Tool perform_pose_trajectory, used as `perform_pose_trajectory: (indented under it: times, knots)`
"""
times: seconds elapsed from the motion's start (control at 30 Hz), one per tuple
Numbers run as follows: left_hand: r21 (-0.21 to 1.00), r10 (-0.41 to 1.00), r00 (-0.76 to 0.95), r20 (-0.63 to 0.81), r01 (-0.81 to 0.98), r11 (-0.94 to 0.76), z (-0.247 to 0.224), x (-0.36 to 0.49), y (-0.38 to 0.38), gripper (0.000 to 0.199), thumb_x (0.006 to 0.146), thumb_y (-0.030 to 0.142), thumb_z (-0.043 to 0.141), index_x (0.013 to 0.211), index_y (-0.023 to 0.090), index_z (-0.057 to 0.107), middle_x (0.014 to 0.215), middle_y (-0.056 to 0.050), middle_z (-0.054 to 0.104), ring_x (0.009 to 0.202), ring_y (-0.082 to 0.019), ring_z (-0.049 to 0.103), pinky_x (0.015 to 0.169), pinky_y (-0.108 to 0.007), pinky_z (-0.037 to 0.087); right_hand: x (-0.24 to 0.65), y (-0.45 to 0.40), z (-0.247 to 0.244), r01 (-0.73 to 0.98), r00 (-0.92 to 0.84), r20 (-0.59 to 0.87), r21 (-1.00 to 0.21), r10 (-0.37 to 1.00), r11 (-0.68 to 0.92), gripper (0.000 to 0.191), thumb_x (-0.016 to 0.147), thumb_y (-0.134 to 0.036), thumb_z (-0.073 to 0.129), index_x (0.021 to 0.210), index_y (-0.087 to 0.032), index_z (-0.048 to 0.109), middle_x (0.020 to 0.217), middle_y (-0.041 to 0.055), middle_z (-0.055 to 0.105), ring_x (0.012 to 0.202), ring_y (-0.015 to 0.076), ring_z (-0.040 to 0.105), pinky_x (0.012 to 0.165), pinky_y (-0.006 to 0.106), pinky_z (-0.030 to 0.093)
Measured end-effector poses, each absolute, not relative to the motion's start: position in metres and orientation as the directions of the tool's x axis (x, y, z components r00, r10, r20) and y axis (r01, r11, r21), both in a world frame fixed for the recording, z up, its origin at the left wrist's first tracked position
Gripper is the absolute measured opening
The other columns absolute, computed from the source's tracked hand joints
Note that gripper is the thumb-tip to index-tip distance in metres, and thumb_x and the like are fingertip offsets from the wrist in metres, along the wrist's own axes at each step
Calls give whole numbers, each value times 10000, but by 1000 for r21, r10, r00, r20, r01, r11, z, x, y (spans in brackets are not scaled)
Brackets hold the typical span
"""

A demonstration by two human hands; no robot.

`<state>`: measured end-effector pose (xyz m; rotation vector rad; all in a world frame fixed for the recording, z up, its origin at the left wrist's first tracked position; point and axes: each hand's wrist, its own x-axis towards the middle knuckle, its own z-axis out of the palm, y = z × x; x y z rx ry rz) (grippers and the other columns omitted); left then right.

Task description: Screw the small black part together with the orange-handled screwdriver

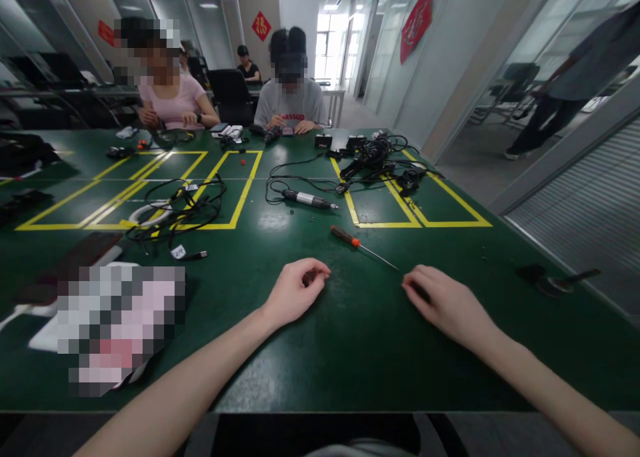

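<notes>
My left hand [296,290] rests on the green table with its fingers curled in and the thumb close to the fingertips. Nothing shows in the hollow of that hand. Across from it, my right hand [443,297] also lies loosely curled, holding nothing visible. Between and beyond them is a screwdriver [345,236] with a dark and orange handle. Its thin shaft points toward my right fingertips and ends just short of them. Farther back lies a silver and black corded electric screwdriver [307,199], its cable looping behind it.
Tangled black cables [375,157] lie at the back right, more cables [185,204] at the left. Yellow tape [245,190] marks the table [360,364]. A phone [90,264] and blurred packages lie left, a dark object [555,284] right. Two people sit opposite; another person stands right.
</notes>
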<state>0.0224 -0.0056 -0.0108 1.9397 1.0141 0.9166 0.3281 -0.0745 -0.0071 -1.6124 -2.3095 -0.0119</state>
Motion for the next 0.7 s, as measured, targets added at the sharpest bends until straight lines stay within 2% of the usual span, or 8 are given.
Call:
perform_pose_trajectory:
  times: [0.07,0.13,0.27,0.43,0.57,0.7]
  knots:
    - [851,866,432,253,326,-412,-11,23,-5,178,900,149,587,924,177,761,875,-36,789,784,-172,726,697,-253,542,370,-76,-4,970,-169,271,-123,948,208,188,964,-291,498,867,-219,642,864,117,709,781,278,687,639,378,558]
    - [850,863,434,259,322,-416,-10,23,-5,176,899,147,589,925,178,761,876,-34,790,793,-174,727,705,-257,544,405,-75,2,997,-41,274,-51,961,57,218,940,-315,489,829,-215,648,892,169,716,847,338,679,683,441,554]
    - [853,868,427,253,325,-408,-9,22,-5,173,901,142,591,917,179,759,885,-36,791,800,-177,730,713,-261,550,446,-72,12,995,55,229,63,972,-71,231,895,-309,500,775,-204,667,943,217,719,938,390,655,762,498,531]
    - [850,865,431,255,327,-413,-9,22,-5,180,900,134,590,914,180,763,879,-32,791,793,-173,729,710,-254,551,459,-68,15,980,140,199,114,970,-164,322,910,-298,477,819,-142,744,971,249,694,923,385,658,778,483,527]
    - [844,865,429,261,334,-420,-10,21,-5,175,902,139,594,907,179,764,870,-30,788,778,-169,719,707,-252,546,460,-68,21,970,163,161,152,973,-188,423,947,-221,392,875,-90,788,1015,265,709,942,356,682,842,449,537]
    - [848,863,437,255,327,-417,-10,22,-6,181,900,122,591,914,174,765,877,-31,789,779,-166,719,708,-251,544,480,-62,29,960,163,234,186,958,-209,374,940,-302,511,919,-87,816,1045,267,733,917,340,681,717,414,515]
